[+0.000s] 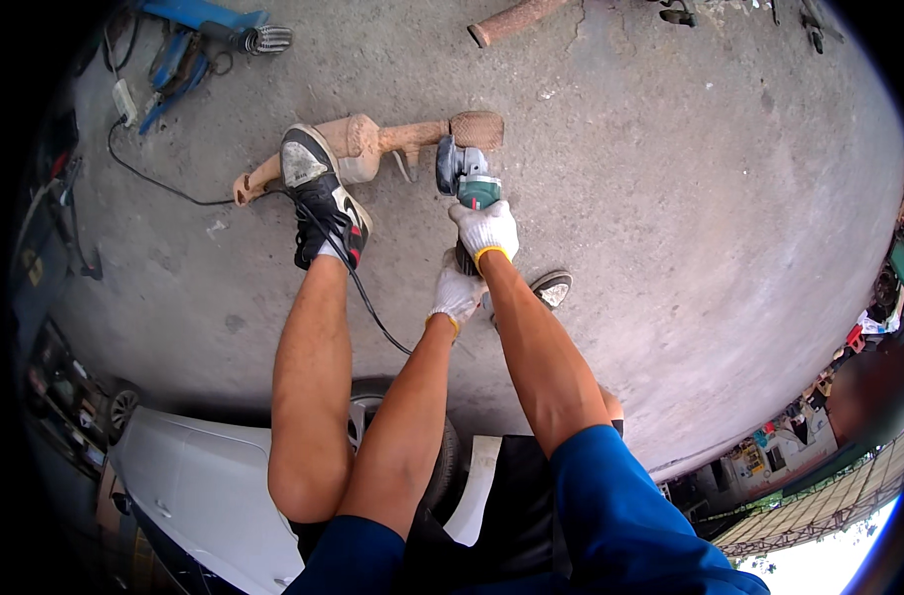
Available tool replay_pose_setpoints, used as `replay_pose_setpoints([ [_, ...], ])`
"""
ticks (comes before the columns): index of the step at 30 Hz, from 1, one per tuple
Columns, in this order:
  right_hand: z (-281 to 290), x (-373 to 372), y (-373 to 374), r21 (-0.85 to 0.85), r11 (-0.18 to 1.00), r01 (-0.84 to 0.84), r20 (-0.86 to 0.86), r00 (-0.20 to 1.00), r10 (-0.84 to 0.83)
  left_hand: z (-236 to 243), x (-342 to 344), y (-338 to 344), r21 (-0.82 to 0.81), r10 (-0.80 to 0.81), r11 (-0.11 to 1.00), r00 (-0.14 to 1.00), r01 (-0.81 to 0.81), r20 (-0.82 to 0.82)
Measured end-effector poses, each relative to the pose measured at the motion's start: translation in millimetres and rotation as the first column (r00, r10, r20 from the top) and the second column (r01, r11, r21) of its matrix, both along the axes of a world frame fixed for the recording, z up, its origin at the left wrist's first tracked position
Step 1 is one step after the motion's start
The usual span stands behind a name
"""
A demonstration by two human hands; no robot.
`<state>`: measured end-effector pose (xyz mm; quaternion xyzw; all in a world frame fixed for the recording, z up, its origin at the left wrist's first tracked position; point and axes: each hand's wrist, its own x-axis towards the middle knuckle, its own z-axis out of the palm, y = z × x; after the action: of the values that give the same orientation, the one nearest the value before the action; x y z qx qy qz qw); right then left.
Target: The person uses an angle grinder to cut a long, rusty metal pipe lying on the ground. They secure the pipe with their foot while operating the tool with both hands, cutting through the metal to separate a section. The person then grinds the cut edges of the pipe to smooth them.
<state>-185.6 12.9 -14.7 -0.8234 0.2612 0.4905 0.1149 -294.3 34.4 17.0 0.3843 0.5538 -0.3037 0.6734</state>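
While the right hand [488, 230] is holding the green grinder [480, 190] in a tight grip, the left hand [458, 295] is clasping its rear, also curled tight, toward seven o'clock. From both, the rusty exhaust pipe [362, 147] is lying at eleven o'clock, its long axis running roughly nine to three. The right hand is sitting nearer; the left shoe [321, 188] is resting across the pipe.

The grinder [480, 190], green-bodied with a grey head and dark guard at left, points forward from the right fingers [499, 211]. Beyond their tips, reaching leftward, lies the exhaust [361, 139]: rusty brown, 1 bulging middle, 1 mesh-covered end; whether the 2 touch is unclear.
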Motion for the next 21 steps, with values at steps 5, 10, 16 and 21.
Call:
replay_pose_setpoints([
  [5, -6.0, -2.2, -2.5, -0.009, 1.000, -0.019, -0.001, 1.000, 0.019, -4.4, -1.2, -4.0, 0.042, 0.025, 0.999, 0.999, -0.027, 0.030],
  [10, -7.5, -4.9, -4.0, 0.004, 1.000, -0.007, 0.044, 0.999, 0.006, -9.1, -3.2, -7.8, 0.059, 0.038, 0.997, 0.998, -0.041, 0.050],
  [16, -9.0, -4.8, -6.0, 0.017, 1.000, -0.010, 0.025, 1.000, 0.009, -9.7, -3.0, -7.1, 0.021, 0.043, 0.999, 0.999, -0.043, 0.013],
  [21, -11.8, -5.1, -7.3, 0.026, 1.000, -0.007, 0.034, 0.999, 0.006, -14.9, -7.5, -9.2, 0.072, -0.017, 0.997, 0.999, 0.014, 0.044],
])
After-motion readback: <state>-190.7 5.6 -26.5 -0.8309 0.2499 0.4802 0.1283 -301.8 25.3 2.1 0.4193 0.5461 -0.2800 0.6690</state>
